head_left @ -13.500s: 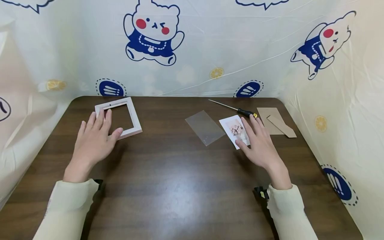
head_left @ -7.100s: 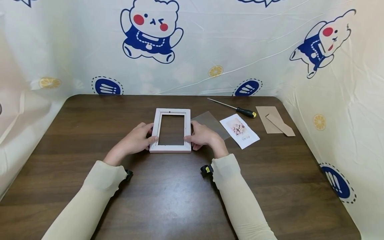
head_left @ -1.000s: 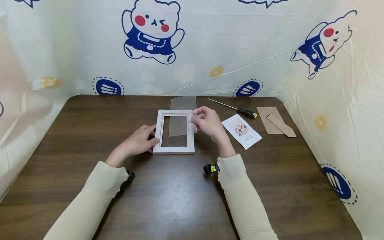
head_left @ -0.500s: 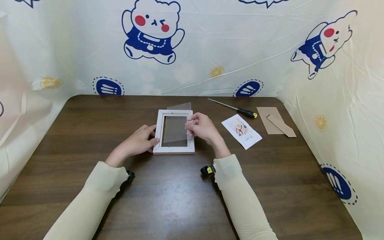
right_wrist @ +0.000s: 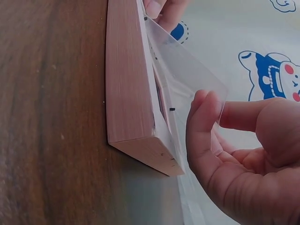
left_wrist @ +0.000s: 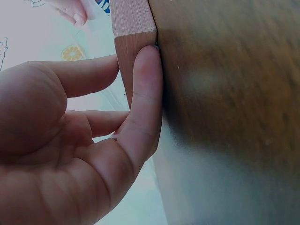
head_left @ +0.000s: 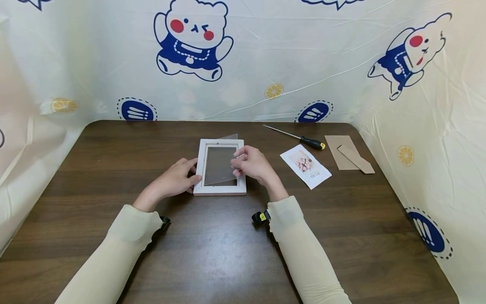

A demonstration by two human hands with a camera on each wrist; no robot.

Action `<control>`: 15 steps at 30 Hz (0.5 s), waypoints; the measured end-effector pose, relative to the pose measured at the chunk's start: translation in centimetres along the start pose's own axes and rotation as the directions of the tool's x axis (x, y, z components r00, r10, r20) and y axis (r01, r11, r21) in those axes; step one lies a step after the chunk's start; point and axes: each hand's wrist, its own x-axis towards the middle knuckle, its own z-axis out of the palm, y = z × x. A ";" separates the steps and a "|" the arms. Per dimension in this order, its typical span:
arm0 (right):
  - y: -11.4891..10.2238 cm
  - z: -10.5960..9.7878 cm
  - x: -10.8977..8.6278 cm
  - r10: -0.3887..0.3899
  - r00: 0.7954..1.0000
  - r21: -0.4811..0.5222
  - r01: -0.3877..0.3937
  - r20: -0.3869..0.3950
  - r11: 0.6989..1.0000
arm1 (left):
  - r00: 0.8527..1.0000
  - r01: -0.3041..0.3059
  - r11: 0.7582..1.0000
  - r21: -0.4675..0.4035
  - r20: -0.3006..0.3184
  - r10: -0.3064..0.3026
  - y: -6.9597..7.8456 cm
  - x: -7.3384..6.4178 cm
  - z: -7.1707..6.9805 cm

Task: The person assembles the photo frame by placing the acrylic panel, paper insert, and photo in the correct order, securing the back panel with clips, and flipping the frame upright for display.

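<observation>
A white picture frame (head_left: 220, 189) lies on the table in the head view, its opening facing up. My left hand (head_left: 175, 177) grips its left side, thumb on top; in the left wrist view a finger of the left hand (left_wrist: 110, 136) presses along the frame's side (left_wrist: 133, 21). Between thumb and fingers, my right hand (head_left: 255, 162) pinches the right edge of a clear plastic sheet (head_left: 221, 162). The sheet lies askew over the opening, one corner past the far rail. Seen from the right wrist, the sheet (right_wrist: 185, 63) slants up off the frame (right_wrist: 129, 79) toward the fingers.
Right of the frame lies a white card with a flower picture (head_left: 306, 166). Behind it is a screwdriver (head_left: 312, 142) with a black and yellow handle. A brown backing board (head_left: 336, 145) lies farther right, a brown strip (head_left: 355, 158) on it. Patterned cloth surrounds the brown table (head_left: 220, 253).
Earlier, the frame moved from the left to the middle. In the last second, my right hand has drawn the clear sheet left and nearer, over the opening. My left hand has stayed put.
</observation>
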 end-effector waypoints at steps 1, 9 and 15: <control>0.0 0.0 0.0 0.003 1.000 -0.001 -0.003 0.001 1.000 | 1.000 0.000 1.000 -0.001 0.000 0.000 0.0 0.0 0.0; 0.0 0.2 -0.1 0.012 1.000 -0.043 -0.012 -0.003 0.999 | 1.000 0.002 1.000 0.003 0.002 -0.002 -0.1 0.1 0.0; 0.0 0.4 -0.1 0.015 1.000 -0.082 -0.014 0.002 0.997 | 1.000 -0.001 1.000 0.002 0.006 0.001 0.0 0.1 0.0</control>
